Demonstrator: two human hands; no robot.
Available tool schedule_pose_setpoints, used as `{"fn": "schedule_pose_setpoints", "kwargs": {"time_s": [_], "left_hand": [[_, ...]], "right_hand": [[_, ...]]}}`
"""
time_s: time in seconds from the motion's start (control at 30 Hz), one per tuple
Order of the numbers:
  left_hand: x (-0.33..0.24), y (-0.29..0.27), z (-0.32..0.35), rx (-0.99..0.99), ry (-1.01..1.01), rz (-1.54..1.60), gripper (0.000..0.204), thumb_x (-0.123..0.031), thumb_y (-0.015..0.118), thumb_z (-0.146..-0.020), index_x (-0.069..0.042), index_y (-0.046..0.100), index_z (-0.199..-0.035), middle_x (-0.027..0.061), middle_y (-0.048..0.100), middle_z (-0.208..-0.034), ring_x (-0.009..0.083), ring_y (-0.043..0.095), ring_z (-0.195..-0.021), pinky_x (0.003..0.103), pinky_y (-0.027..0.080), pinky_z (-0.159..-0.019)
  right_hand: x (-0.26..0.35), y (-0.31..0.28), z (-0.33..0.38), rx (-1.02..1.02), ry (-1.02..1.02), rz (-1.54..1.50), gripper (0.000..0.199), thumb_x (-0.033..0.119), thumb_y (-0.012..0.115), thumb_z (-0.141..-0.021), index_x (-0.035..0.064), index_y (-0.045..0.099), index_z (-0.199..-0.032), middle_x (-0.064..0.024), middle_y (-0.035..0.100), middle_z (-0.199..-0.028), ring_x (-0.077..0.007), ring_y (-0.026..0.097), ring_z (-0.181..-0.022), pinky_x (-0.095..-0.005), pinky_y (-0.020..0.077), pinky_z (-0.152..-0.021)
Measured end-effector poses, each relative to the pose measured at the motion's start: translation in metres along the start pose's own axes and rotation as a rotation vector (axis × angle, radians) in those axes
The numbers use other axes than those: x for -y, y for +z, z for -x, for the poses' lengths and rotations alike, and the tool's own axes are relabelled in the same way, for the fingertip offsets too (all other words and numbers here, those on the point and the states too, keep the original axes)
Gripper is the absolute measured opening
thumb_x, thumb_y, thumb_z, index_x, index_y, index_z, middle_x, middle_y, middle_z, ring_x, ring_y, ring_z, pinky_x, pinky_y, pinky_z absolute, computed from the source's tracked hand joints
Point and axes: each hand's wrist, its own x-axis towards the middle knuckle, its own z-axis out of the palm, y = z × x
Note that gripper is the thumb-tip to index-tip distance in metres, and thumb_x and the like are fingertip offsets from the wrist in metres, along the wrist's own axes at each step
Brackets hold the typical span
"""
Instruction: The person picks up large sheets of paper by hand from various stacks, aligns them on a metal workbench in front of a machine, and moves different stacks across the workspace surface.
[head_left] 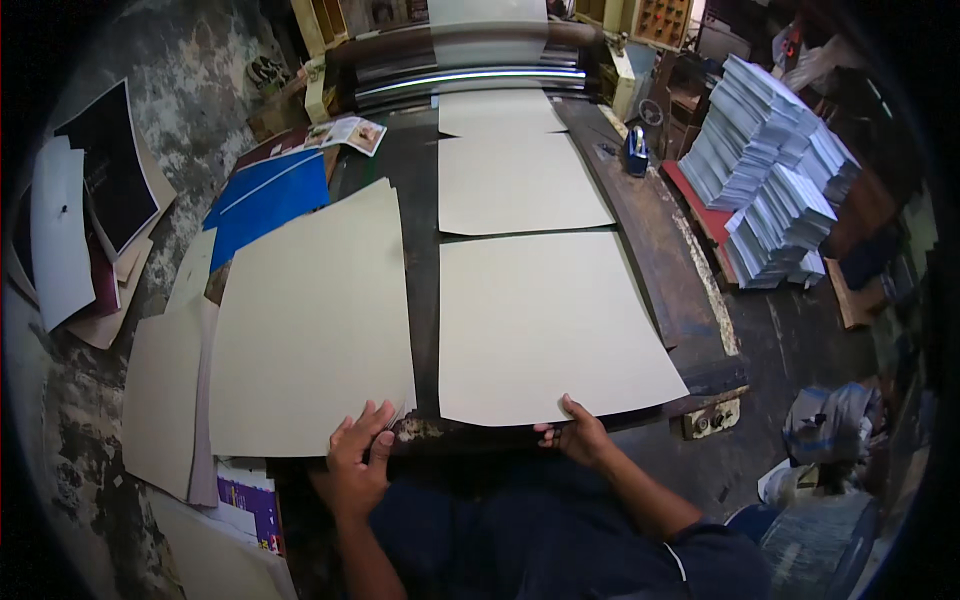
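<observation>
A large cream paper sheet (pixel 545 330) lies on the dark feed table of a roller machine. My right hand (pixel 580 436) pinches its near edge, thumb on top and fingers partly hidden below. Beyond it, another cream sheet (pixel 520 185) lies flat, its far end beside a third sheet (pixel 495 110) that reaches toward the rollers. To the left rests a stack of cream sheets (pixel 310 330). My left hand (pixel 360 455) is at the stack's near right corner, fingers spread and holding nothing; whether the fingertips touch the paper is hard to tell.
Metal rollers (pixel 470 85) span the far end of the table. Blue sheets (pixel 270 200) lie behind the stack, and more boards (pixel 165 400) lean at its left. Tall piles of white printed paper (pixel 765 150) stand at right, near a small blue tool (pixel 636 152) on the table edge.
</observation>
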Motion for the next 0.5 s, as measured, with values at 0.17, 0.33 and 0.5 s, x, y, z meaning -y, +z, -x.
{"fn": "schedule_pose_setpoints", "kwargs": {"time_s": [0.17, 0.33, 0.5], "left_hand": [[-0.001, 0.023, 0.014, -0.257, -0.089, 0.034, 0.028, -0.022, 0.052, -0.098, -0.003, 0.067, -0.113, 0.0078, 0.070, -0.113, 0.0221, 0.059, -0.117, 0.043, 0.026, -0.112], [-0.021, 0.020, -0.002, -0.669, -0.425, 0.685, 0.042, -0.023, 0.054, -0.095, 0.012, 0.060, -0.115, 0.0230, 0.061, -0.119, 0.0288, 0.057, -0.112, 0.038, 0.037, -0.103], [-0.007, 0.028, 0.018, -0.574, -0.165, 0.518, 0.028, -0.019, 0.054, -0.091, 0.003, 0.070, -0.096, 0.0120, 0.069, -0.098, 0.0234, 0.059, -0.095, 0.037, 0.033, -0.102]], "right_hand": [[0.010, 0.009, -0.027, 0.026, -0.089, -0.066, 0.052, 0.048, 0.042, -0.100, 0.0006, 0.046, -0.122, -0.0183, 0.064, -0.102, -0.0198, 0.062, -0.078, -0.0404, 0.0523, -0.079], [0.010, 0.000, -0.053, -0.005, -0.202, -0.114, 0.051, 0.047, 0.043, -0.099, 0.0044, 0.041, -0.128, -0.0175, 0.062, -0.113, -0.0204, 0.060, -0.083, -0.0416, 0.0517, -0.081], [0.013, 0.015, -0.048, -0.302, -0.131, -0.179, 0.058, 0.049, 0.042, -0.098, 0.0100, 0.032, -0.140, -0.0140, 0.056, -0.126, -0.0222, 0.059, -0.089, -0.0428, 0.0509, -0.085]]}}
